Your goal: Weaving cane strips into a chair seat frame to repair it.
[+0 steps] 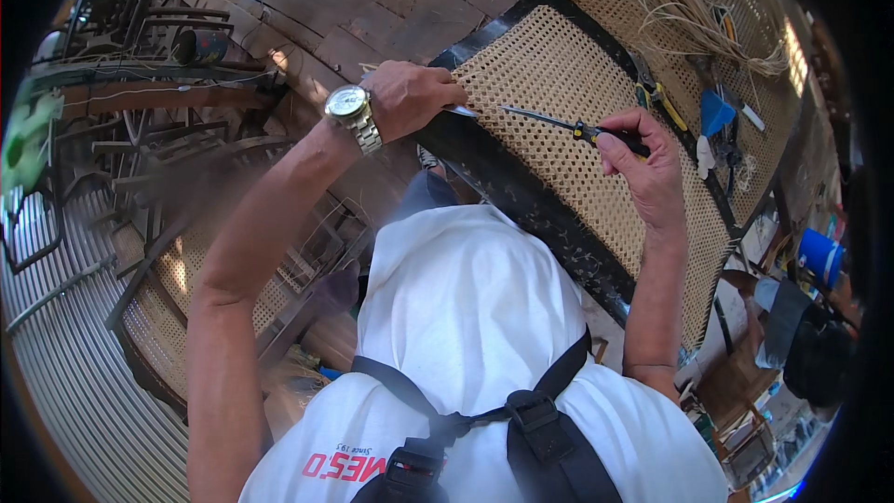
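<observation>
A black-framed panel of woven cane webbing (521,65) lies in front of me, its dark frame rail (559,233) along my side. My right hand (647,163) is closed around the black and yellow handle of a screwdriver (549,119). Its thin metal shaft points left, over the webbing, toward my other hand. At the panel's left corner, my left hand (410,98), with a metal watch (348,102) on the wrist, has its fingers curled closed. A small shiny blade-like piece (461,111) sticks out beneath those fingers; the rest of it is hidden.
On the panel's far right part lie a loose bundle of cane strands (698,14), yellow and black pliers (672,110) and a blue tool (715,114). A blue bucket (819,257) stands at the right. Stacked chair frames (140,23) and corrugated sheeting (60,335) are at the left.
</observation>
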### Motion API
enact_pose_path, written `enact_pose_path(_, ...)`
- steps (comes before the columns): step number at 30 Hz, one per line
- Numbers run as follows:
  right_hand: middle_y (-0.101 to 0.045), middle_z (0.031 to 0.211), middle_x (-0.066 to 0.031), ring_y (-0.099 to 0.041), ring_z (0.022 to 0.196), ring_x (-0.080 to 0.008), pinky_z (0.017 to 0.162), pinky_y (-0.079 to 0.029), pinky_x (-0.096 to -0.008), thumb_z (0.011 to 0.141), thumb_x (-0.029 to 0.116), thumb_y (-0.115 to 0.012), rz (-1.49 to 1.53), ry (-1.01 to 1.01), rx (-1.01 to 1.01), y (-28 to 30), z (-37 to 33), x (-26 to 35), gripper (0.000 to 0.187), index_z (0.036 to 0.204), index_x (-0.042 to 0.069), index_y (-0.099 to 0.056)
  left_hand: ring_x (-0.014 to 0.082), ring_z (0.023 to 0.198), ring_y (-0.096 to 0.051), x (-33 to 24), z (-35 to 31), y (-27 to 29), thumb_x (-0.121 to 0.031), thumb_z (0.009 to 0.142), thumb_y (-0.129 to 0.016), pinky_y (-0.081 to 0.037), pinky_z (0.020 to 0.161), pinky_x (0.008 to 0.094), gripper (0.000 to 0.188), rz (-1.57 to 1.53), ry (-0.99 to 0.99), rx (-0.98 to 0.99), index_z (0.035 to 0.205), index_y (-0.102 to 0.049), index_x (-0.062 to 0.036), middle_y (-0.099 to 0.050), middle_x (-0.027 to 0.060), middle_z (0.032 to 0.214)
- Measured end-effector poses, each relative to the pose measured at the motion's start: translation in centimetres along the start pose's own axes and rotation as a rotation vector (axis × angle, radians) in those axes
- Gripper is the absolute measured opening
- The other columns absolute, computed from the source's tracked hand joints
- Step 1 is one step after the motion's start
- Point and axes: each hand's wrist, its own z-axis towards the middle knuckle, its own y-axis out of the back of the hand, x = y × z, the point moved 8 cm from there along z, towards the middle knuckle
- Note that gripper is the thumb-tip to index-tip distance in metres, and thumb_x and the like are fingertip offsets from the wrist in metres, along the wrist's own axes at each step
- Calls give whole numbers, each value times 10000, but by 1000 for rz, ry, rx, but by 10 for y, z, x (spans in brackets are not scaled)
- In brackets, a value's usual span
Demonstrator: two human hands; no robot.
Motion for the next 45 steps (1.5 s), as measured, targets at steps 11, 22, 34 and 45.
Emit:
enact_pose_path(11, -644, 817, 4, -580, 665, -40, 600, -474, -186, 907, 63, -727, 13, 3, -9, 1, -3, 4, 104, 972, 35, -651, 272, 800, -690, -18, 12, -1, -108, 841, -672, -572, 643, 379, 213, 260, -90, 171, 1053, -653, -119, -626, 78, 935)
enact_pose_path(22, -668, 946, 1, -636, 856, -61, 755, -541, -192, 859, 66, -792, 78, 41, -128, 3, -3, 9, 234, 1022, 61, -624, 271, 869, -689, 8, -6, -10, -98, 907, -614, -571, 684, 381, 272, -100, 84, 3, 1148, -681, -205, -679, 45, 1002)
enact_pose_path(34, -677, 912, 11, -625, 818, -50, 738, -522, -183, 876, 84, -784, 87, 59, -152, 5, -7, 8, 199, 1021, 82, -647, 293, 834, -688, 0, 1, -10, -65, 912, -600, -570, 661, 373, 211, 29, 61, 43, 1106, -629, -143, -658, 52, 984)
enact_pose_path(45, -666, 968, -16, -626, 808, -67, 730, -545, -212, 898, 54, -755, 191, 68, -177, -3, -10, 11, 231, 1078, 46, -610, 309, 861, -700, -10, -3, -2, -142, 942, -616, -571, 718, 396, 184, -93, 175, -45, 1118, -637, -93, -703, 101, 1023)
